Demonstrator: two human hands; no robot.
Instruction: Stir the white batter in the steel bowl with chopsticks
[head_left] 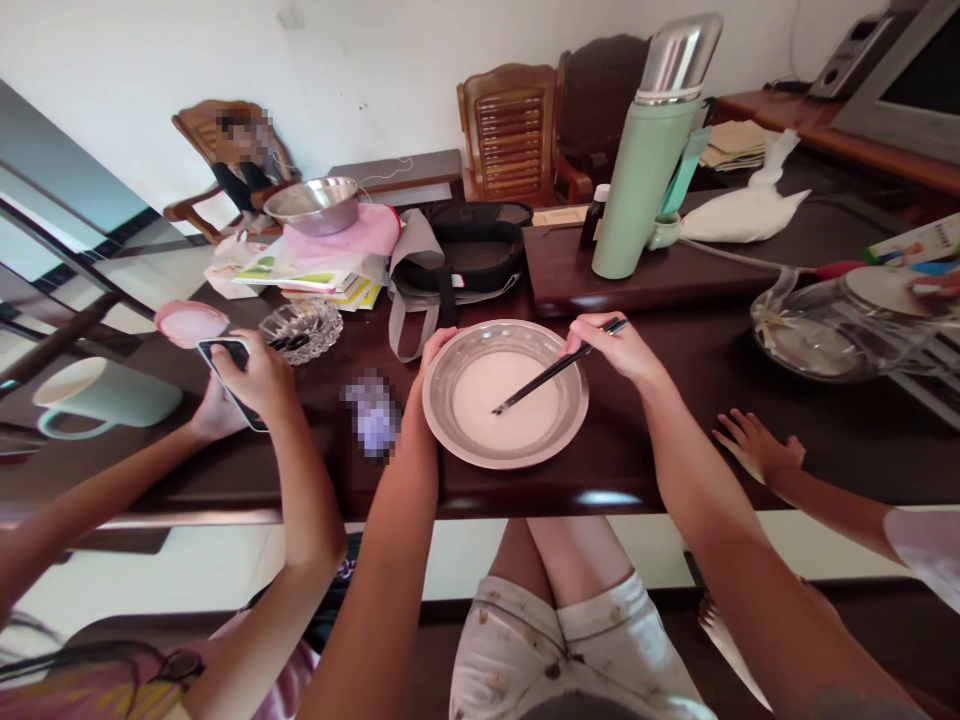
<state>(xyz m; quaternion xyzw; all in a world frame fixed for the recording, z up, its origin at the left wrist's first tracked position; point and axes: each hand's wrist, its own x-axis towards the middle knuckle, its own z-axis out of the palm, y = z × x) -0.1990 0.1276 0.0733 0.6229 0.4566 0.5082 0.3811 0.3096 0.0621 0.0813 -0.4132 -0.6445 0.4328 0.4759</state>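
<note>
A wide metal bowl (433, 415) with a milky white liquid (517, 410) in it stands at the front of the dark wooden table (315, 470). My left hand (435, 352) grips the bowl's left side; the rim partly hides its fingers. In my right hand (619, 348), closed near their upper ends, is a pair of black chopsticks (544, 377). They slant down to the left over the bowl, and their tips touch the white liquid.
At left, another person's hands (251, 375) hold a phone (240, 385) near a mug (124, 395) and a glass ashtray (311, 335). Behind stand a bag (480, 245), a second metal bowl (319, 208) and a green thermos (645, 180). Another person's hand (761, 447) rests at right near a glass teapot (810, 340).
</note>
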